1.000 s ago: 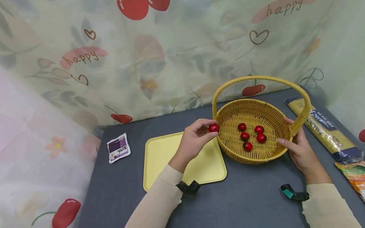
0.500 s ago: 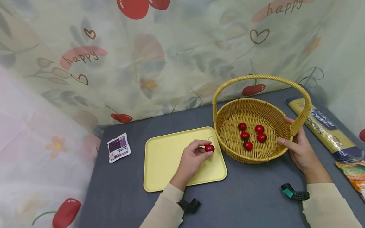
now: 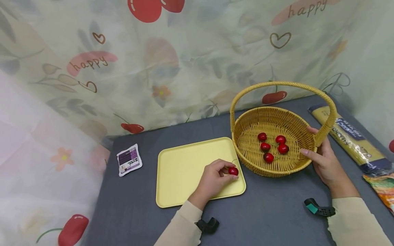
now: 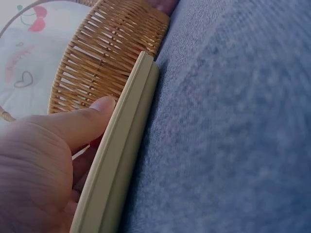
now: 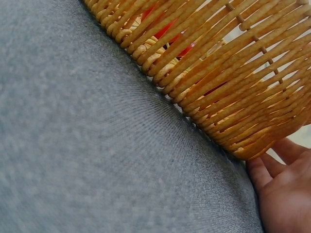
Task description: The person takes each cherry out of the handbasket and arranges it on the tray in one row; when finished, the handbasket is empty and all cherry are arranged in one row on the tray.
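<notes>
Between thumb and fingers my left hand (image 3: pixel 215 178) pinches a red cherry (image 3: pixel 233 171) with a thin stem, low over the right part of a yellow tray (image 3: pixel 178 171). In the left wrist view the tray's side (image 4: pixel 119 145) hides most of that cherry. My right hand (image 3: pixel 326 160) grips the right rim of a wicker basket (image 3: pixel 255 167), thumb inside and fingers outside, below the handle's foot. Several red cherries (image 3: pixel 265 147) lie on the basket's floor. Through the weave in the right wrist view, red patches of cherries (image 5: pixel 167 29) show.
A long plastic pack of pasta (image 3: pixel 354 140) lies right of the basket, with an orange-green packet (image 3: pixel 383 189) nearer. A small white-and-purple pouch (image 3: pixel 129 160) lies left of the tray. The printed curtain (image 3: pixel 184 68) hangs behind the table.
My left hand has carried the cherry from beside the basket's left rim down over the tray, then toward the tray's near right corner. The right hand has stayed on the basket.
</notes>
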`<move>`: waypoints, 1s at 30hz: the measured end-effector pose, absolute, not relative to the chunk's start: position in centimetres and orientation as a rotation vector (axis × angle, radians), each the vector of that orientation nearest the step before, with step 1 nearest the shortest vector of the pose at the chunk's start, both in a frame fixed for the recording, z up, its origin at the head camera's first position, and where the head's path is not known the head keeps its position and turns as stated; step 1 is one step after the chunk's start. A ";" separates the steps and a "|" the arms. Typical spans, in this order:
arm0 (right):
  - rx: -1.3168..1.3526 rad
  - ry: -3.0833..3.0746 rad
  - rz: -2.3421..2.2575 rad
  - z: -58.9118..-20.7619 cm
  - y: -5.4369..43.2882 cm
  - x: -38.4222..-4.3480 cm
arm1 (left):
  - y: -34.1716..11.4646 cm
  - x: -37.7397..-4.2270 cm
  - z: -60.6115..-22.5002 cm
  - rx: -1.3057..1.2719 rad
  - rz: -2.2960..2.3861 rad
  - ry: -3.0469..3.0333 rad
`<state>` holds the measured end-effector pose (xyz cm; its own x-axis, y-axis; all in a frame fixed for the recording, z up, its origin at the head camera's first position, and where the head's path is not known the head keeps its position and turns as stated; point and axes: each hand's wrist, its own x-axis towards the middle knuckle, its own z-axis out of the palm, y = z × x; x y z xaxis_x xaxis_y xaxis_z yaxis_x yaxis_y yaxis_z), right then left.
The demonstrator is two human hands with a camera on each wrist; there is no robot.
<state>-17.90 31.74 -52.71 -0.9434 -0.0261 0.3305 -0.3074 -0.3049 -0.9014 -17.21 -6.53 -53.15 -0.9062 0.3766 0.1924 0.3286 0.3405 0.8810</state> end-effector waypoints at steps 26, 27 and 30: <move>0.440 -1.713 2.377 -52.8 31.9 -17.9 | -5.7 -17.2 -53.2 0.716 1.462 2.699; 0.438 -1.715 2.377 -52.8 31.9 -17.9 | -5.7 -17.2 -53.2 0.719 1.452 2.703; 0.436 -1.722 2.376 -52.8 31.8 -17.9 | -5.8 -17.1 -53.2 0.728 1.436 2.710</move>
<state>-17.89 31.81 -52.76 -0.9419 -0.0296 0.3347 -0.3089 -0.3159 -0.8971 -17.11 -5.79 -53.20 -0.8934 0.3922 0.2192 0.4017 0.4783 0.7810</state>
